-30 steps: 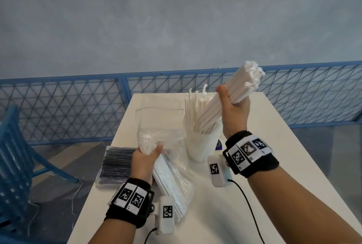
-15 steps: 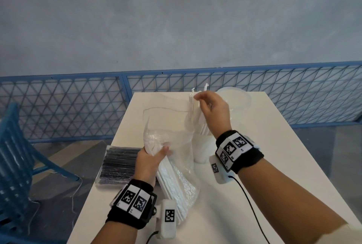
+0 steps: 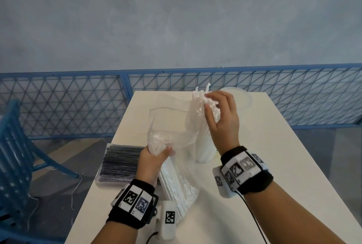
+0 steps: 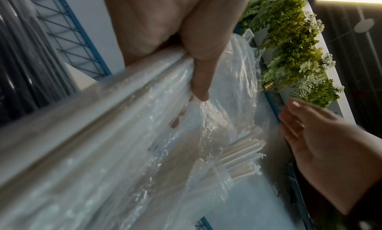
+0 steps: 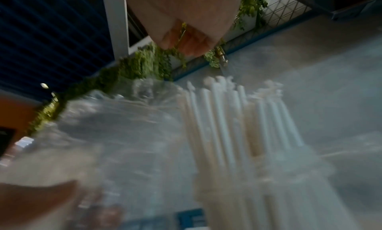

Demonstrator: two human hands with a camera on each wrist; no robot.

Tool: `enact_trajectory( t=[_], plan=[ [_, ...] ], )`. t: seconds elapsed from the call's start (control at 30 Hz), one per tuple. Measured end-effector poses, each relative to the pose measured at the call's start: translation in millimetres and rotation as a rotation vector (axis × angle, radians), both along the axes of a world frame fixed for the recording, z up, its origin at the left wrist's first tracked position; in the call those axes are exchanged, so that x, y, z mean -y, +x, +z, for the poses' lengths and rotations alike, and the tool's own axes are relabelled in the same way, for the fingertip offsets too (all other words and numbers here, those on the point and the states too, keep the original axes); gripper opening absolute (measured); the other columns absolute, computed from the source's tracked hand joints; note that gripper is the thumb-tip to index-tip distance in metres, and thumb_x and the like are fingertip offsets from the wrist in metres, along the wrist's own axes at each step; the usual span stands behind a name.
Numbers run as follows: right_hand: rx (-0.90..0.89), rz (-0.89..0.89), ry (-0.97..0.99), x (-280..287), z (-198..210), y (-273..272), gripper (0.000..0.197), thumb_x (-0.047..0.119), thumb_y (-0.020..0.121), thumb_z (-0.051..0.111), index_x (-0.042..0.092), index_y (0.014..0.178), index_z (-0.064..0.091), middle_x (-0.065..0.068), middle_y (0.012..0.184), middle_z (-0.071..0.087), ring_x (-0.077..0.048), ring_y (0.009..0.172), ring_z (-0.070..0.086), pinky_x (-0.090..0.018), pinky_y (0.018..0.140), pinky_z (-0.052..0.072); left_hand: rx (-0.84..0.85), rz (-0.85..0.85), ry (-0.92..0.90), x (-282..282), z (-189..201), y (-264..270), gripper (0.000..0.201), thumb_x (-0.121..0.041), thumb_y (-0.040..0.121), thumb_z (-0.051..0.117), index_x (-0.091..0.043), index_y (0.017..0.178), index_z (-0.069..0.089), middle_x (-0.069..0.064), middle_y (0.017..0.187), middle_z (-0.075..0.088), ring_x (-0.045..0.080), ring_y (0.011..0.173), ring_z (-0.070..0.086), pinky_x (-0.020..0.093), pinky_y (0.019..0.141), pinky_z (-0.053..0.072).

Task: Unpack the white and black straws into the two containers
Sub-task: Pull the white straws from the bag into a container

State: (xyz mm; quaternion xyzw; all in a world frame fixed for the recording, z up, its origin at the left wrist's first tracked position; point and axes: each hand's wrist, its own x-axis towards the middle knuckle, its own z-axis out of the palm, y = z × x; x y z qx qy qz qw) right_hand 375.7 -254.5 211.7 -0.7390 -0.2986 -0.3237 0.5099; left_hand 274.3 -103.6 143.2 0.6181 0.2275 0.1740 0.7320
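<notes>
Left hand (image 3: pixel 153 158) grips the straw bag (image 3: pixel 176 167); right hand (image 3: pixel 223 118), apparently spread, tops the cup's (image 3: pixel 204 151) white straws (image 3: pixel 199 106).

Left hand (image 3: pixel 153 158) raised, fingers and thumb curled in grip; right hand (image 3: pixel 223 118) higher, fingers loosely spread.

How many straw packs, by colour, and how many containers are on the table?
White straw pack, opened, gripped by the left hand: 1
Black straw pack, sealed: 1
Container with white straws under the right hand: 1
Empty container: 1
Total: 4
</notes>
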Motion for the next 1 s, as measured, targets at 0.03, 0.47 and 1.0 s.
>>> enact_trajectory(
  t=[0.03,0.47,1.0],
  plan=[
    [-0.008,0.065,-0.018,-0.9,1.4,-10.1,0.014,0.006,0.088,0.056,0.004,0.099,0.064,0.000,0.100,0.058,-0.006,0.092,0.053,-0.017,0.085,0.045,0.004,-0.005,0.021,0.7,0.6,-0.9,0.015,-0.002,0.077,0.070,-0.003,0.091,0.069,0.016,0.091,0.071,0.031,0.090,0.067,0.041,0.085,0.052],
    [-0.573,0.466,-0.688,-9.1,-10.7,-32.8,0.038,0.027,0.082,0.069,0.013,0.116,0.062,0.000,0.111,0.067,-0.008,0.081,0.060,-0.007,0.073,0.045,-0.028,-0.214,0.214,8.4,4.5,-2.4,0.063,-0.033,0.051,0.081,-0.019,0.110,0.062,0.002,0.103,0.071,0.016,0.098,0.067,0.034,0.085,0.053],
    [-0.725,0.675,-0.355,-14.5,-44.1,-43.0,0.044,0.000,0.073,0.072,0.006,0.113,0.054,-0.010,0.103,0.062,-0.024,0.099,0.060,-0.031,0.086,0.047,0.031,-0.517,0.279,16.2,2.5,-6.2,0.137,0.006,0.049,0.084,-0.039,0.138,-0.009,-0.007,0.121,0.055,-0.005,0.110,0.057,0.018,0.090,0.049]
  ],
)
